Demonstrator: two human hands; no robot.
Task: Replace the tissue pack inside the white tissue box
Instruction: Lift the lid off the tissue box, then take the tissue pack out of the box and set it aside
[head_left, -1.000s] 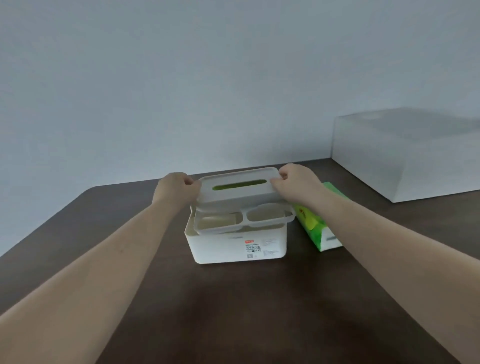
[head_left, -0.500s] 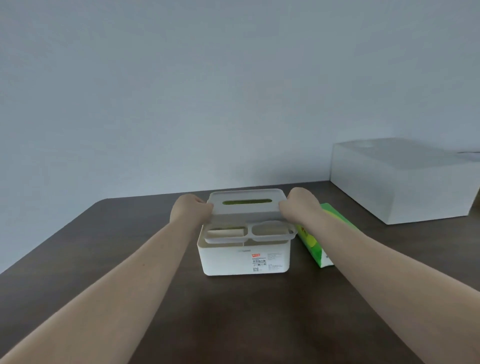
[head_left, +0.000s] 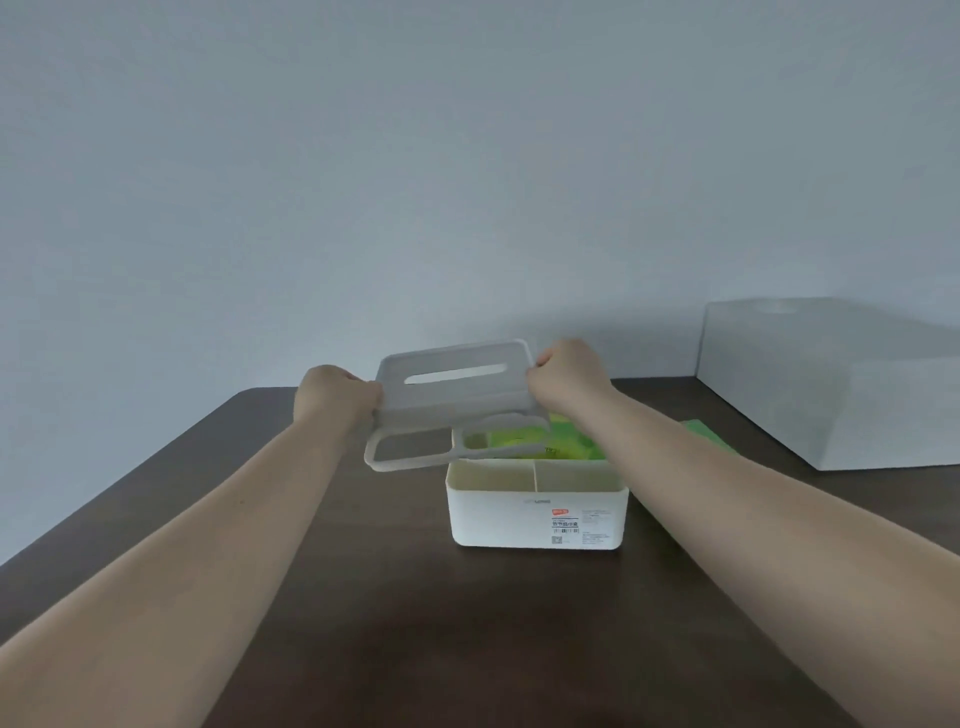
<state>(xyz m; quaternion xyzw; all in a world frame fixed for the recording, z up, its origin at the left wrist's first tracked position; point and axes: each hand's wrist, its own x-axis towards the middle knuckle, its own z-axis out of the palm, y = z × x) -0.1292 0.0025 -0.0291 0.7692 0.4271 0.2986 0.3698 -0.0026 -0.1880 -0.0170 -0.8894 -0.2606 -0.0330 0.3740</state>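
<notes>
The white tissue box (head_left: 535, 514) stands on the dark table, a label on its front wall. Its lid (head_left: 457, 400), with a long slot and two open cut-outs, is lifted off and held above and to the left of the box. My left hand (head_left: 335, 397) grips the lid's left end and my right hand (head_left: 566, 376) grips its right end. Inside the open box lies a green tissue pack (head_left: 535, 441) behind two small front compartments. A second green tissue pack (head_left: 709, 434) lies on the table right of the box, mostly hidden by my right forearm.
A large white box (head_left: 841, 384) sits at the back right of the dark wooden table (head_left: 363, 597). A plain pale wall rises behind the table's far edge.
The lid was resting on the box; both hands have lifted it off and carried it up and leftward, which uncovers the green pack inside. The view has also shifted.
</notes>
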